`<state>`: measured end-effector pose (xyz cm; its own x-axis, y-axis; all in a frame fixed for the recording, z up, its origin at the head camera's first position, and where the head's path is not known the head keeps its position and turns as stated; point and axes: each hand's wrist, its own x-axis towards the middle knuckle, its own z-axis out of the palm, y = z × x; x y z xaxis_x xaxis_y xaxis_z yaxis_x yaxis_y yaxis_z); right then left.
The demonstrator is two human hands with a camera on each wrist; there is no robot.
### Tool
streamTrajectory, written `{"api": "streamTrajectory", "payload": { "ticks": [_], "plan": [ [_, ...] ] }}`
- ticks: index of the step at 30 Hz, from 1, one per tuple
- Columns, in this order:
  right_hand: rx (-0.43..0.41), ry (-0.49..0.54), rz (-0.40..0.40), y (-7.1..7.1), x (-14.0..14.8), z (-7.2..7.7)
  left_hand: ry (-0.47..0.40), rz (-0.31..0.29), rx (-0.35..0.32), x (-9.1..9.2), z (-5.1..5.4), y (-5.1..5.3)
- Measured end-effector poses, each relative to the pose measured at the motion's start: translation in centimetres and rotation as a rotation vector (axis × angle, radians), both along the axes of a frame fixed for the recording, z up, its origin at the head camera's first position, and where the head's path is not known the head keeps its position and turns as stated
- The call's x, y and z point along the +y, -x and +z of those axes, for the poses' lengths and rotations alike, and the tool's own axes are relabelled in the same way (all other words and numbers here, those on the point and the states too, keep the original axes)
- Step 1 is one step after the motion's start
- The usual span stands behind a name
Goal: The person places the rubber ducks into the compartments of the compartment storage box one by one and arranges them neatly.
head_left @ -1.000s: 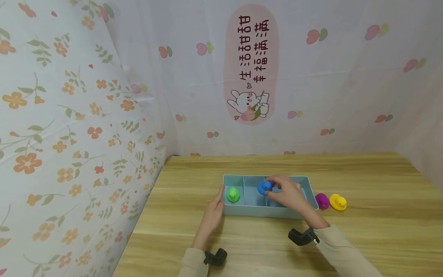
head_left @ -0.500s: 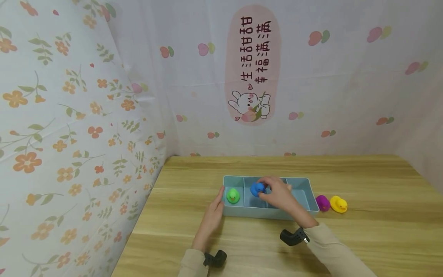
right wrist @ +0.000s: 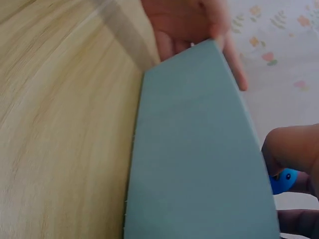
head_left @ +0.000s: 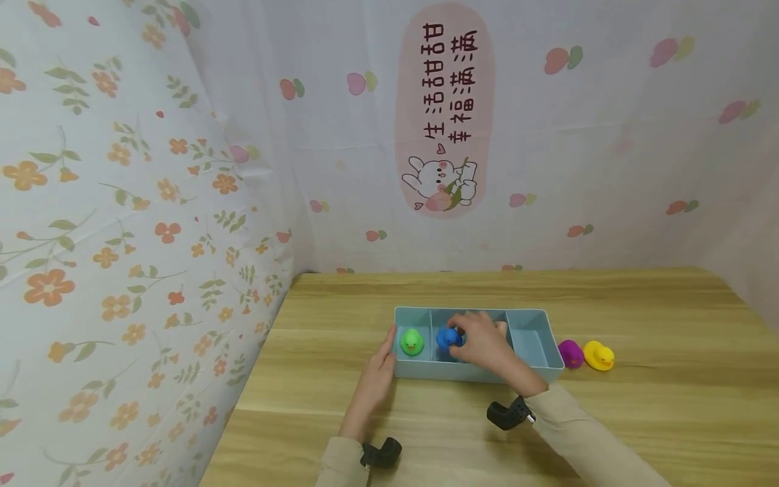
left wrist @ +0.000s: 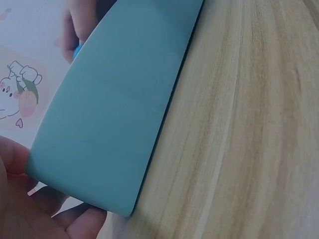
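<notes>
I see the small blue rubber-look toy duck (head_left: 447, 338) just right of centre in the lower half of the head view, pinched between the thumb and fingers of the right hand (head_left: 487, 345). It is at the compartment just right of the first divider in the long, pale blue-green rectangular tray (head_left: 420, 370); I can't tell from here whether its base touches the tray floor. My right wrist view gives me only part of it, near the right edge, one eye showing among the fingers.

The left hand (head_left: 375, 377) lies against the tray's left end, fingers touching that wall; in my right wrist view, one finger at the top stands apart from the rest. A bright green toy duck (head_left: 412, 343) sits in the leftmost compartment, facing me.

Right of the tray, towards the right of the head view, I have a purple toy duck (head_left: 571, 354) just beside the tray's end and a yellow toy duck (head_left: 599, 356) next to it, both on the wood-grain table (head_left: 681, 406). White floral cloth (head_left: 122, 203) fills the left of the frame.
</notes>
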<state>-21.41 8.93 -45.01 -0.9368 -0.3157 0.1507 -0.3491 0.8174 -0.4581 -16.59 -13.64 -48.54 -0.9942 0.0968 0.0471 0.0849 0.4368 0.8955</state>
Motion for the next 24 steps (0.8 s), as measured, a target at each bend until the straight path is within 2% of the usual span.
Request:
{"api": "streamTrajectory", "payload": {
  "ticks": [5,17,24],
  "plan": [
    [0.020,-0.074,0.008,0.0,-0.4,-0.4,-0.008,-0.002,-0.001,0.0,-0.2,0.0],
    [0.038,-0.160,-0.043,0.4,-1.1,-0.9,-0.006,-0.007,0.009,0.0,-0.3,0.0],
    [0.060,-0.186,-0.039,0.7,-1.3,-1.1,-0.003,-0.015,0.031,0.0,-0.4,0.1]
  ]
}}
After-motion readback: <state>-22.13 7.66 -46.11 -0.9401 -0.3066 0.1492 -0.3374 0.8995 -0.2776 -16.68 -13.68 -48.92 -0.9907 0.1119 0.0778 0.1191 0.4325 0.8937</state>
